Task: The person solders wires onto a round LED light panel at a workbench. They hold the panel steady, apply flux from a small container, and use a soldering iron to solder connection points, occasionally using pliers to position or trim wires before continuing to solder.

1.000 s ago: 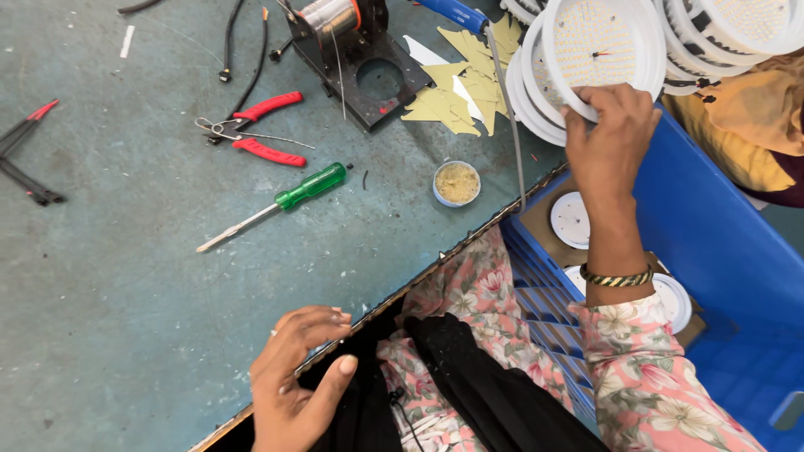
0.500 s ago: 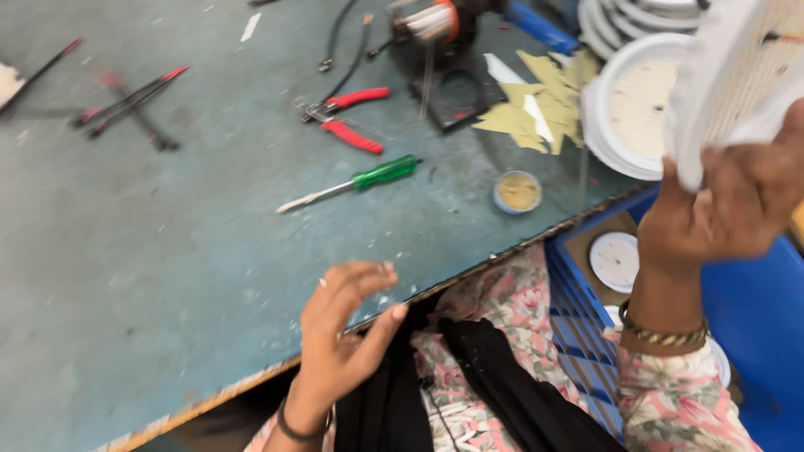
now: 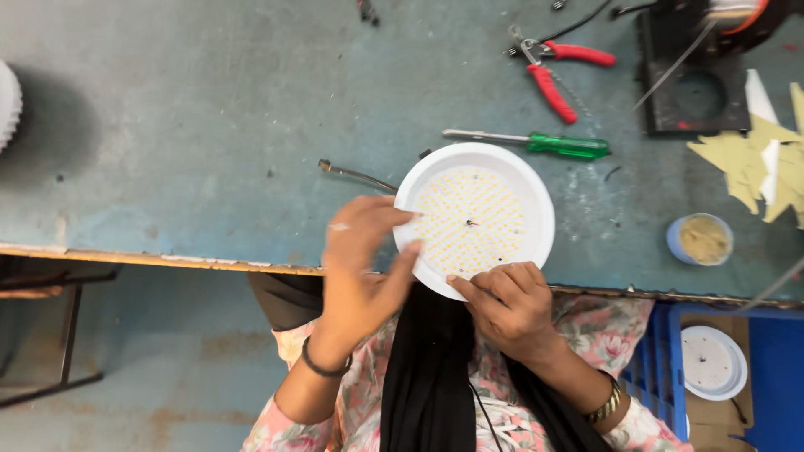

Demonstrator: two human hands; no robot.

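Teal bench (image 3: 167,167): screwdriver (image 3: 536,142), pliers (image 3: 557,71) behind round lamp (image 3: 474,219), both hands (image 3: 364,259) pinching it

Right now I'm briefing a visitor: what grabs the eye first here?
The round white LED panel at the bench's near edge, held by the left hand and right hand. Behind it lie a green-handled screwdriver and red-handled pliers.
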